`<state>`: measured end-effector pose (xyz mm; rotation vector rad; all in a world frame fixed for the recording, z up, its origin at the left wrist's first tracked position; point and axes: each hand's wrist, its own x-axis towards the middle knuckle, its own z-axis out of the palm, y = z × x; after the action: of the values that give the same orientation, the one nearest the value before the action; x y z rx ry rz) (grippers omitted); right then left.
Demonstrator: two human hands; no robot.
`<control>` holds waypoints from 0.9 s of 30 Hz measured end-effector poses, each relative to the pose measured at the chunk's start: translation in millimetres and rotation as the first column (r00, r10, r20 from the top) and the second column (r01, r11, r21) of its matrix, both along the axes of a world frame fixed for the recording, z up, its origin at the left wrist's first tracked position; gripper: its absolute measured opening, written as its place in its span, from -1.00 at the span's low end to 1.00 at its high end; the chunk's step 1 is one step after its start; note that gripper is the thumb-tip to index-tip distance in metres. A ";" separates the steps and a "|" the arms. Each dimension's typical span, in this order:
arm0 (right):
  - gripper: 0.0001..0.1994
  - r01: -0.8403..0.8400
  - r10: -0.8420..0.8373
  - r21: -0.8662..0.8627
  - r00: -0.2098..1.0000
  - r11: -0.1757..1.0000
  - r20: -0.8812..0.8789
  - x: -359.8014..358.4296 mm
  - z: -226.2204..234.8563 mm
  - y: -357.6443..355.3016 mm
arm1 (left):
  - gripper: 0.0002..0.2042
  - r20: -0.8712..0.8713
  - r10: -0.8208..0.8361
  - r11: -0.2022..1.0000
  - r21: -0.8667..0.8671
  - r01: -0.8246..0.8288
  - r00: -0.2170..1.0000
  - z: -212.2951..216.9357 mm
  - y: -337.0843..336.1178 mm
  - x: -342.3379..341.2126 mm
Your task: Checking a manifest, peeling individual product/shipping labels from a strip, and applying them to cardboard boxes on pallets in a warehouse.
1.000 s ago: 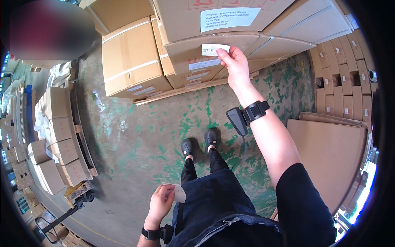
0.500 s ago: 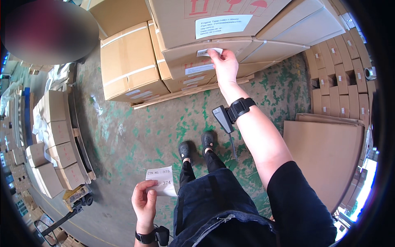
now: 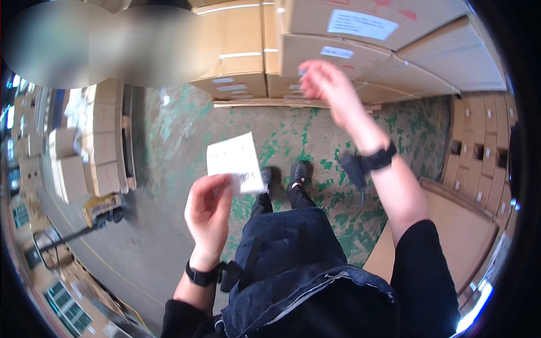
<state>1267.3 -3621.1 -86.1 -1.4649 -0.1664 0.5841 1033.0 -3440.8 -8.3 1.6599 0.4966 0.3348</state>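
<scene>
My left hand (image 3: 208,211) pinches a white label sheet (image 3: 235,159) by its lower edge, thumb and fingers closed on it, low over the floor in front of my legs. Printed lines show faintly on the sheet. Up by the stacked cardboard cartons, my right hand (image 3: 329,90) is smeared by motion with its fingers bent, apart from the small white label (image 3: 337,52) that lies on the front of a carton (image 3: 360,59). Above that carton sits another with a larger white label (image 3: 362,25). Whether anything is between the right fingers cannot be made out.
The cartons rest on a wooden pallet (image 3: 282,103). More boxes (image 3: 104,147) stand on a pallet at left, near a yellow pallet jack (image 3: 101,208). Flat cardboard sheets (image 3: 451,236) lean at right, below stacked small cartons (image 3: 479,146). Green-stained floor lies around my feet.
My right hand has come away from the small label, which stays on the carton front. My left hand has risen with the label sheet, and the view has shifted.
</scene>
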 end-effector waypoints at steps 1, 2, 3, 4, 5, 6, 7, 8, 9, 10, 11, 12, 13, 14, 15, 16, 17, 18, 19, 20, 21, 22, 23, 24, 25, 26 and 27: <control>-0.65 -0.176 0.179 0.194 0.984 0.965 0.001 -30.7 18.9 15.5 | -0.76 0.048 0.026 0.999 -0.030 -0.025 0.999 6.2 0.4 4.1; -0.59 -0.315 0.310 0.319 0.948 0.894 0.067 -55.8 35.8 28.2 | -0.75 0.085 0.038 0.999 0.005 -0.038 0.996 10.5 0.5 5.7; -0.53 -0.339 0.326 0.342 0.940 0.877 0.098 -77.9 48.5 39.2 | -0.75 0.133 0.039 0.999 0.033 -0.043 0.990 13.3 3.9 7.8; -0.49 -0.319 0.332 0.376 0.943 0.870 0.032 -91.4 68.7 50.1 | -0.72 0.155 -0.023 0.987 0.161 -0.002 0.988 11.1 11.4 5.1; -0.52 -0.307 0.337 0.411 0.942 0.858 0.000 -103.5 82.1 61.5 | -0.68 0.174 -0.027 0.974 0.226 -0.013 0.984 17.9 15.7 4.2; -0.58 -0.343 0.362 0.290 0.932 0.893 -0.012 -109.5 84.9 65.4 | -0.67 0.256 0.018 0.977 0.199 -0.071 0.966 23.4 18.1 6.2; -0.68 -0.396 0.389 0.152 0.918 0.906 0.074 -113.7 94.1 70.4 | -0.66 0.327 0.069 0.977 0.168 -0.130 0.942 29.7 20.6 6.3; -0.72 -0.442 0.433 0.137 0.896 0.886 0.096 -112.3 100.7 80.5 | -0.64 0.408 0.135 0.988 0.019 -0.156 0.903 35.8 27.3 9.3; -0.76 -0.477 0.467 0.119 0.878 0.871 0.105 -111.5 105.2 89.1 | -0.64 0.435 0.149 0.985 0.011 -0.171 0.888 34.5 43.0 3.5; -0.76 -0.487 0.474 0.100 0.871 0.868 0.127 -111.3 109.4 100.9 | -0.62 0.296 -0.021 0.993 0.114 -0.014 0.955 31.0 67.6 -8.4; -0.79 -0.480 0.469 0.037 0.870 0.877 0.150 -110.5 110.6 115.4 | -0.60 0.134 -0.184 0.968 0.194 0.156 0.974 27.3 87.1 -15.7; -0.82 -0.469 0.465 -0.018 0.869 0.883 0.171 -111.9 110.4 133.2 | -0.61 0.136 -0.153 0.960 0.257 0.115 0.979 26.9 101.7 -19.2; -0.82 -0.473 0.470 -0.030 0.863 0.881 0.185 -113.4 109.8 151.7 | -0.61 0.155 -0.149 0.961 0.255 0.106 0.977 27.8 118.4 -21.6; -0.83 -0.458 0.462 -0.078 0.852 0.886 0.246 -114.7 107.9 171.2 | -0.61 0.137 -0.133 0.927 0.369 0.074 0.982 30.2 136.3 -23.2; -0.84 -0.435 0.451 -0.123 0.838 0.892 0.306 -116.4 104.8 191.8 | -0.62 0.118 -0.118 0.878 0.477 0.047 0.986 33.3 155.9 -23.6; -0.85 -0.412 0.422 -0.110 0.823 0.904 0.381 -117.5 97.4 213.2 | -0.61 0.139 -0.105 0.859 0.511 0.019 0.985 35.2 176.4 -22.2; -0.85 -0.401 0.414 -0.118 0.825 0.908 0.385 -119.9 92.6 234.0 | -0.61 0.147 -0.116 0.862 0.507 0.026 0.982 32.0 198.0 -21.9; -0.86 -0.368 0.383 -0.120 0.817 0.922 0.431 -119.6 90.6 255.7 | -0.59 0.141 -0.131 0.839 0.544 0.034 0.981 28.7 220.6 -21.0; -0.88 -0.333 0.348 -0.119 0.809 0.935 0.474 -119.4 88.4 277.4 | -0.58 0.131 -0.150 0.814 0.579 0.047 0.980 26.1 243.4 -19.0; -0.90 -0.315 0.316 -0.084 0.824 0.945 0.471 -119.6 85.8 300.0 | -0.58 0.137 -0.165 0.816 0.575 0.057 0.977 24.7 266.6 -15.4; -0.90 -0.296 0.303 -0.090 0.829 0.951 0.470 -119.1 83.9 320.6 | -0.58 0.112 -0.194 0.812 0.575 0.095 0.975 24.5 289.5 -13.0; -0.91 -0.277 0.277 -0.070 0.843 0.958 0.460 -117.2 82.0 339.9 | -0.58 0.085 -0.225 0.807 0.575 0.137 0.971 24.7 311.8 -8.1; -0.91 -0.255 0.249 -0.049 0.858 0.966 0.449 -114.0 81.8 357.6 | -0.58 0.084 -0.248 0.807 0.569 0.158 0.965 25.4 333.4 -0.2; -0.92 -0.269 0.265 -0.056 0.857 0.962 0.441 -104.7 84.3 373.0 | -0.58 0.085 -0.256 0.808 0.565 0.165 0.963 25.5 351.5 9.8; -0.92 -0.246 0.248 -0.063 0.864 0.967 0.438 -99.8 87.6 385.9 | -0.58 0.086 -0.266 0.809 0.562 0.174 0.960 25.5 368.5 19.8; -0.92 -0.216 0.238 -0.101 0.859 0.971 0.453 -95.2 92.1 397.9 | -0.59 0.076 -0.283 0.807 0.558 0.195 0.956 26.2 384.3 28.3; -0.92 -0.188 0.230 -0.135 0.850 0.973 0.474 -85.6 93.4 409.3 | -0.59 0.081 -0.303 0.804 0.556 0.209 0.950 23.6 397.5 41.1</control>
<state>1181.7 -3211.8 7.3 -1.6682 -0.7165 0.3846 1074.1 -3043.3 15.3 2.2006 0.0328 0.4345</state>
